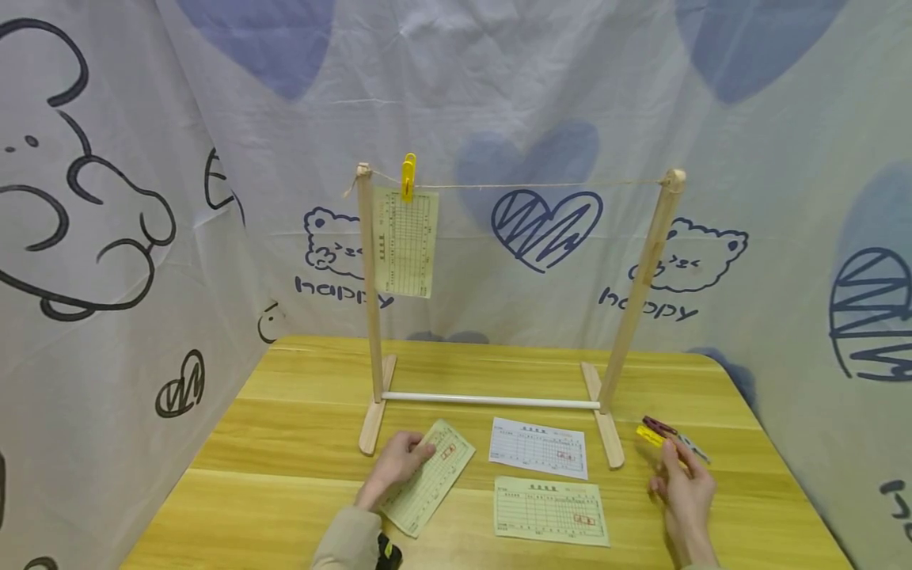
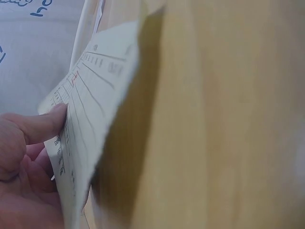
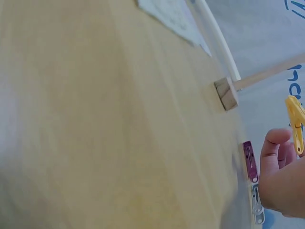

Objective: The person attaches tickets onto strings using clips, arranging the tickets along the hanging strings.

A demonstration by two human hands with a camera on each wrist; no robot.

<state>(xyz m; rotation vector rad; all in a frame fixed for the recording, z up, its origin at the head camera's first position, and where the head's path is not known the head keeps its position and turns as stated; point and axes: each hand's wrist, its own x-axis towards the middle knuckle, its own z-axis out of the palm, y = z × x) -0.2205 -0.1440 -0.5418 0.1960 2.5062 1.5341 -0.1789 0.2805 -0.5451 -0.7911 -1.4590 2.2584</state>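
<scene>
My left hand pinches a pale green printed slip between thumb and fingers; in the left wrist view the slip stands tilted above the wood. At the right of the table, my right hand holds a yellow clothespin at its fingertips, seen raised in the right wrist view as well. Close beyond that hand lie a dark red clothespin and a grey clothespin. Another green slip hangs from the string, clipped by a yellow clothespin near the left post.
A wooden frame with a left post, a right post and a white crossbar stands mid-table. In front of it lie a white slip and a green slip. A printed curtain hangs behind.
</scene>
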